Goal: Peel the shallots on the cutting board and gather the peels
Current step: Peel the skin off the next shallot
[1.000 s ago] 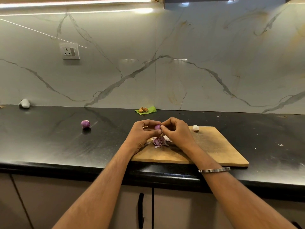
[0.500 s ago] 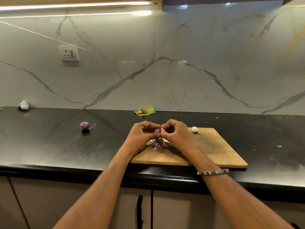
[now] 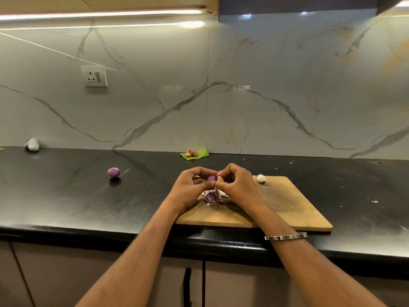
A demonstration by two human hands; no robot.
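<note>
A small purple shallot (image 3: 211, 177) is pinched between curled fingers of the left hand (image 3: 192, 187) and the right hand (image 3: 237, 186), held just above the near-left part of the cutting board (image 3: 287, 209). Directly below the grip, a pile of purple peels (image 3: 213, 196) is seen on the board. Just right of the grip, a white peeled piece (image 3: 261, 178) is set at the board's far edge. Well left, a second shallot (image 3: 113, 173) is left on the black counter (image 3: 66, 196). A metal bangle (image 3: 285, 236) is worn on the right wrist.
</note>
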